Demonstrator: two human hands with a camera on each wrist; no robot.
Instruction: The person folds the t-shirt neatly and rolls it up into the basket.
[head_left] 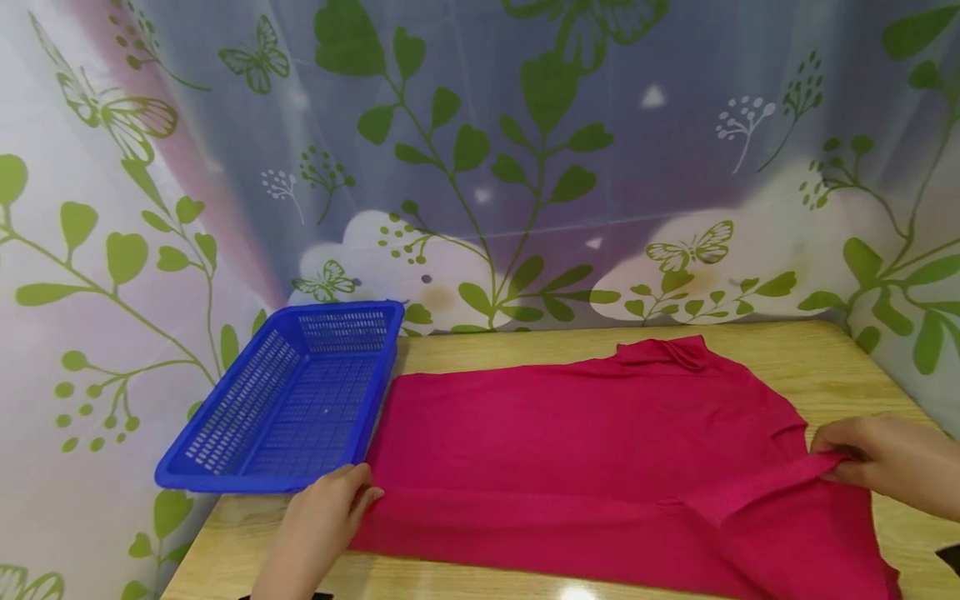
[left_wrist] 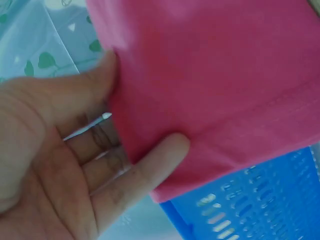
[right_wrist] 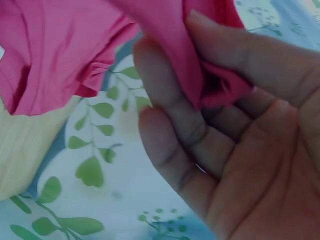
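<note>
A crimson-pink T-shirt [head_left: 570,433] lies sideways across the table, its hem toward the left and a short sleeve bunched at the far right. My left hand [head_left: 324,521] pinches the hem end near the basket's front corner. In the left wrist view, the thumb and fingers [left_wrist: 165,155] lie on either side of the cloth edge, a stitched hem running beside them. At the shirt's right end my right hand [head_left: 888,462] pinches a raised fold of fabric. The right wrist view shows that fold [right_wrist: 200,75] between thumb and fingers.
A blue plastic basket [head_left: 382,387] with slotted walls stands at the left, right beside the hem. Wood-patterned table surface [head_left: 795,350] shows behind and to the right of the shirt. A leaf-printed curtain [head_left: 480,192] hangs along the back and sides.
</note>
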